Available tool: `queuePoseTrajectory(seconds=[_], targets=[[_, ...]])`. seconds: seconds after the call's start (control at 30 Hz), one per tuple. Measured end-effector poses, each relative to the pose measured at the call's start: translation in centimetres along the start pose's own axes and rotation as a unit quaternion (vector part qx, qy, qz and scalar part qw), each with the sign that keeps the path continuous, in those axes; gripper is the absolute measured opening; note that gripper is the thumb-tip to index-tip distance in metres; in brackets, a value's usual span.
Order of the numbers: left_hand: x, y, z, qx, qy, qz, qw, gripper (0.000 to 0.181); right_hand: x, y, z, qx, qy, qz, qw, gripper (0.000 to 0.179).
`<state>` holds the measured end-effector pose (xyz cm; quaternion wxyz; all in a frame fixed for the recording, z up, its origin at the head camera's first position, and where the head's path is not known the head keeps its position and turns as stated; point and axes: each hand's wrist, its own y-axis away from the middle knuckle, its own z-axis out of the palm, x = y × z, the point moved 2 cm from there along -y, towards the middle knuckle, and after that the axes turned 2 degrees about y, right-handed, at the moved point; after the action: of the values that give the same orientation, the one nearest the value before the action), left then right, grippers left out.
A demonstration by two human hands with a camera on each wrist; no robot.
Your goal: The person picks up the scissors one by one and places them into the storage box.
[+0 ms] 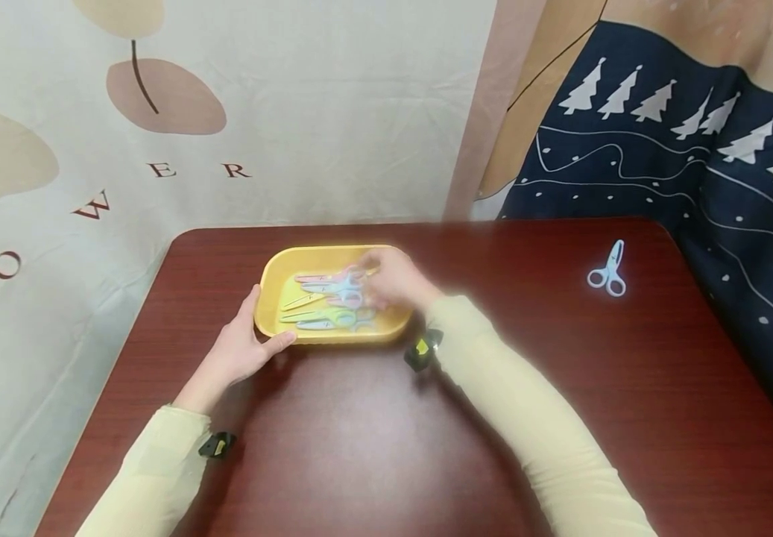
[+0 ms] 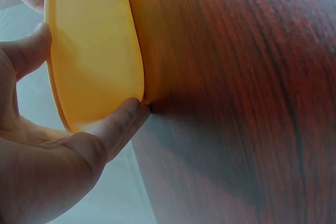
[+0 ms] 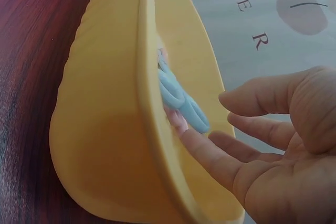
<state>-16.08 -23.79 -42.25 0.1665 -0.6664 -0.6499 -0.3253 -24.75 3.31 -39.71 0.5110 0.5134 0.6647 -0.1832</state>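
Note:
My left hand [image 1: 241,347] grips the yellow plastic tray [image 1: 332,339] at its left end. In the left wrist view its thumb [image 2: 37,45] is at the rim while the fingers reach round the lower edge. Several pairs of pastel scissors lie in the tray, blades to the left and handle loops to the right. My right hand [image 1: 393,277] is inside the tray's right part, fingers apart. In the right wrist view a fingertip is right at a pink scissors handle [image 3: 178,121], beside the light-blue scissors [image 3: 193,116]. Green scissors [image 1: 332,317] lie nearer the front.
A single pair of light-blue scissors [image 1: 612,274] lies at the far right of the dark red-brown wooden table [image 1: 373,447]. Behind the table hang a pale printed cloth [image 1: 332,134] and a navy cloth [image 1: 601,160] with white trees.

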Motion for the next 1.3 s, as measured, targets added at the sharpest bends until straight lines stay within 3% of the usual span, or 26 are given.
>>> queuePoseTrajectory(seconds=[0.33, 0.53, 0.87, 1.3], targets=[[0.1, 0.0, -0.1, -0.002, 0.002, -0.001, 1.0000, 0.112, -0.3, 1.2, -1.6, 0.016, 0.037, 0.007, 0.9992, 0.052], [0.1, -0.1, -0.1, -0.002, 0.002, -0.002, 1.0000, 0.112, -0.1, 1.7, -3.1, 0.055, 0.095, -0.033, 0.9934, 0.047], [0.3, 0.0, -0.2, -0.002, 0.003, -0.001, 1.0000, 0.113, 0.5, 2.8, -5.1, 0.089, 0.067, -0.060, 0.9920, 0.037], [0.2, 0.0, -0.2, -0.004, 0.004, -0.002, 1.0000, 0.113, 2.7, 4.7, -8.1, 0.129, 0.013, -0.076, 0.9886, 0.043]])
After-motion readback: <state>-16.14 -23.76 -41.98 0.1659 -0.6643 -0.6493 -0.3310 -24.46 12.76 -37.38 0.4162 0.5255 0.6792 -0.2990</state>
